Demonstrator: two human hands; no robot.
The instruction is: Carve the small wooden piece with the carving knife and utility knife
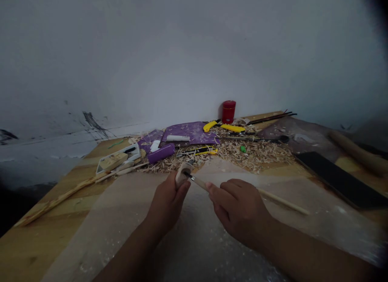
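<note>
left hand: left hand point(165, 205) curled around a pale wooden piece point(182, 174), gripping it upright at the fingertips
right hand: right hand point(239, 211) closed around the shaft of a long wooden-handled chisel point(200, 183), fingers wrapped, the handle's far end sticking out past the hand to the right
tool tip: dark metal end of the chisel at the near face of the wooden piece, seemingly touching (contact too small to confirm)
hands: close together, not touching each other, both above a translucent plastic sheet point(121, 233)
surface: the sheet lies on a wooden tabletop point(36, 241), with fine shavings scattered over it
far pile: heap of wood shavings point(254, 154) beyond the hands, against the wall point(194, 51)
on pile: yellow utility knife point(198, 151), purple mat point(190, 132), white tube point(178, 138), purple block point(161, 153) (roller, maybe)
back: red tin point(228, 112) upright at the wall, dark rods point(273, 118) behind the pile
left side: white tray point(118, 162) holding a wood block point(112, 160), long wooden strip point(57, 201) lying diagonally nearby
right side: black flat board point(336, 179), round wooden bar point(357, 152) just beyond it
</note>
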